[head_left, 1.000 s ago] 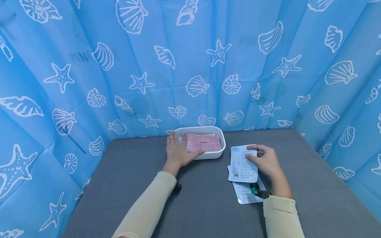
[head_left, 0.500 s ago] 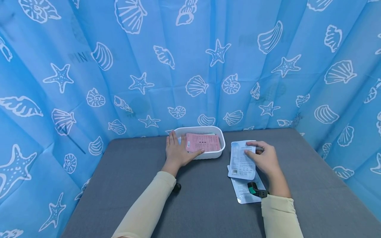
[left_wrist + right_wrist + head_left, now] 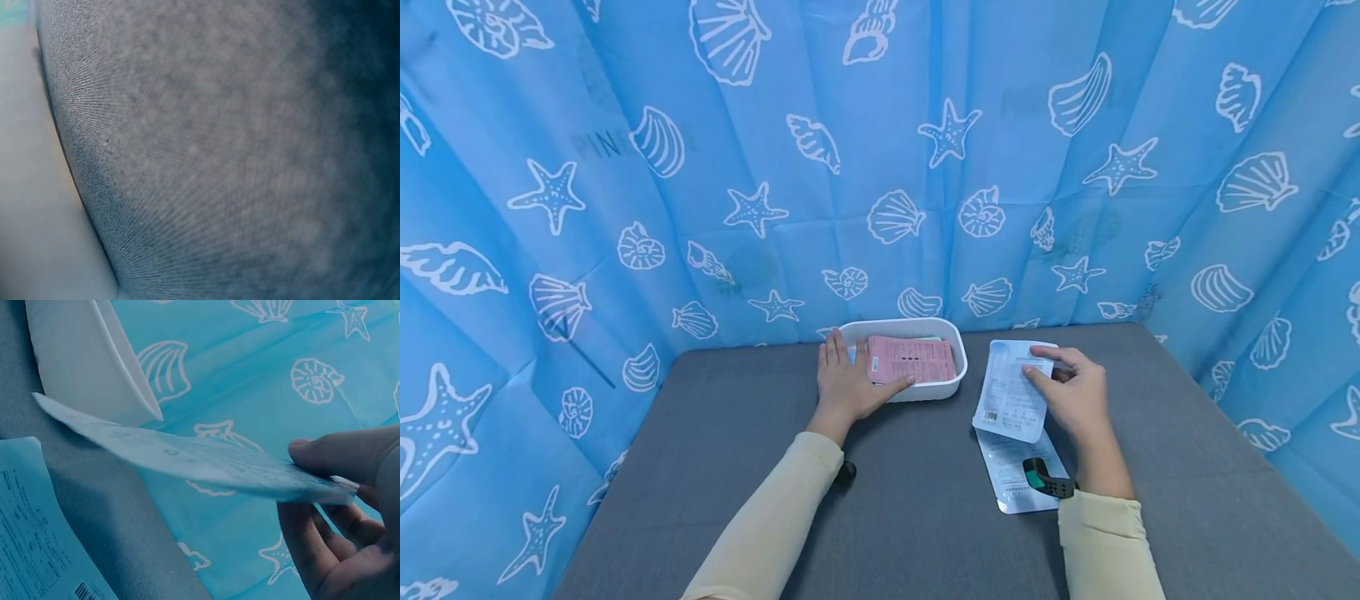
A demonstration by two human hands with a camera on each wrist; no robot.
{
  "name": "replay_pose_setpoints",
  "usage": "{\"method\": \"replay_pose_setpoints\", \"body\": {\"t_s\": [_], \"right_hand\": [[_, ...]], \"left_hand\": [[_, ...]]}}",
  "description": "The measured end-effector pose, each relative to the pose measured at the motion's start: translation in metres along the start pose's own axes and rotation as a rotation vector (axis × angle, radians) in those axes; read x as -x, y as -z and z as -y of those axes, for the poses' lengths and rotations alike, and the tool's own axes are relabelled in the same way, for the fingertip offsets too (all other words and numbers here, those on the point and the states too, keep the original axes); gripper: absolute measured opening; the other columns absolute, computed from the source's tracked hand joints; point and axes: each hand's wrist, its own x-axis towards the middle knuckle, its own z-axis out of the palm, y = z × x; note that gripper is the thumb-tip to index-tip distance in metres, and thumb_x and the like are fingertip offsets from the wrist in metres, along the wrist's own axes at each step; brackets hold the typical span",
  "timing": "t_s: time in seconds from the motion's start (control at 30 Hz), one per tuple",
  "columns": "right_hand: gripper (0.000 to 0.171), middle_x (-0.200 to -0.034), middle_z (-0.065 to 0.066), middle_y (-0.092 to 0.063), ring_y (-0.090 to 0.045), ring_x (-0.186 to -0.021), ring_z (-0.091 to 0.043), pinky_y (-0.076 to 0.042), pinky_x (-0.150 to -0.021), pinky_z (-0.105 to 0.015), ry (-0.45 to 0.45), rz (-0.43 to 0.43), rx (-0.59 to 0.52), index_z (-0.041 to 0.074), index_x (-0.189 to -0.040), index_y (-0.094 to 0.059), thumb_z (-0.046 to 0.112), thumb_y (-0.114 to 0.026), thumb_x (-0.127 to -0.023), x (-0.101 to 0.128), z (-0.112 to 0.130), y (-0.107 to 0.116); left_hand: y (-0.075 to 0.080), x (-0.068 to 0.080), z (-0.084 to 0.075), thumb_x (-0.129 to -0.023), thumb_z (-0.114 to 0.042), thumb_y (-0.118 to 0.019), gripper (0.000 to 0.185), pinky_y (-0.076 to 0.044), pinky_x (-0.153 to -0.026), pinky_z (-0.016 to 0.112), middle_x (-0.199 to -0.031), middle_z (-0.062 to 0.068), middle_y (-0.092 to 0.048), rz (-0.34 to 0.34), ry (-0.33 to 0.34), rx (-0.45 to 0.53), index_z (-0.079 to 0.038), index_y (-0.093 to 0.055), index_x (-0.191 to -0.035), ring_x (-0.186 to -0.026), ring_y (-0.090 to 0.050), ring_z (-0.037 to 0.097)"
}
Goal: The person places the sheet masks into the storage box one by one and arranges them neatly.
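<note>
My right hand (image 3: 1075, 396) pinches a pale sachet (image 3: 1013, 390) by its far edge, thumb on top and fingers beneath, lifted clear of the grey bench (image 3: 925, 517) above a second sachet (image 3: 1018, 479) lying flat. It looks light, thin and floppy, its film probably slick, so I judge an edge pinch suits it. My left hand (image 3: 848, 382) rests with straight fingers against the white tray (image 3: 958, 354) holding a pink packet (image 3: 912, 359). A barcode shows; the print is too small to read.
</note>
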Motion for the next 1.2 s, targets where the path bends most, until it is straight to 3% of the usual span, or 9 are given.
{"method": "replay_pose_setpoints", "body": {"t_s": [0.2,0.4,0.7,0.93,1.2], "right_hand": [[0.036,-0.134,-0.015,-0.060,-0.070,-0.119,-0.036,-0.049,-0.076,-0.002,-0.008,-0.101,-0.056,0.001,-0.135,-0.071,0.005,-0.073,-0.099,0.000,0.004,-0.002],[0.034,-0.129,-0.012,-0.062,-0.068,-0.110,-0.023,-0.049,-0.078,-0.002,0.022,-0.145,-0.024,0.002,-0.133,-0.073,0.005,-0.074,-0.098,-0.001,0.007,-0.005],[0.036,-0.132,-0.017,-0.060,-0.070,-0.121,-0.038,-0.048,-0.080,-0.001,0.064,-0.203,-0.083,0.000,-0.134,-0.072,0.006,-0.075,-0.099,0.001,0.017,-0.010],[0.036,-0.130,-0.014,-0.061,-0.071,-0.120,-0.035,-0.056,-0.089,-0.011,0.071,-0.257,-0.088,0.001,-0.133,-0.072,0.007,-0.075,-0.098,0.003,0.024,-0.015],[0.037,-0.127,-0.012,-0.059,-0.072,-0.119,-0.032,-0.057,-0.090,-0.013,0.084,-0.335,-0.120,0.002,-0.135,-0.072,0.010,-0.075,-0.099,0.002,0.023,-0.023]], "left_hand": [[0.000,-0.001,0.000,-0.077,-0.102,-0.040,0.130,-0.006,-0.135,0.056,-0.178,0.025,-0.005,0.008,0.003,0.004,-0.011,-0.027,-0.170,-0.167,-0.002,0.042],[0.000,-0.001,0.000,-0.077,-0.102,-0.040,0.131,-0.006,-0.135,0.056,-0.178,0.024,-0.004,0.016,0.006,0.006,-0.012,-0.024,-0.170,-0.167,-0.001,0.042],[0.002,0.001,-0.001,-0.078,-0.102,-0.041,0.131,-0.007,-0.135,0.056,-0.178,0.025,-0.006,0.002,0.005,0.002,-0.010,-0.024,-0.170,-0.167,-0.003,0.042],[0.001,0.000,-0.001,-0.078,-0.102,-0.041,0.132,-0.006,-0.135,0.055,-0.178,0.025,-0.005,0.001,0.006,0.005,-0.010,-0.022,-0.170,-0.167,-0.003,0.042],[0.002,0.002,-0.001,-0.078,-0.100,-0.044,0.131,-0.007,-0.135,0.056,-0.178,0.024,-0.006,-0.017,0.000,0.023,-0.009,-0.022,-0.170,-0.167,-0.004,0.042]]}}
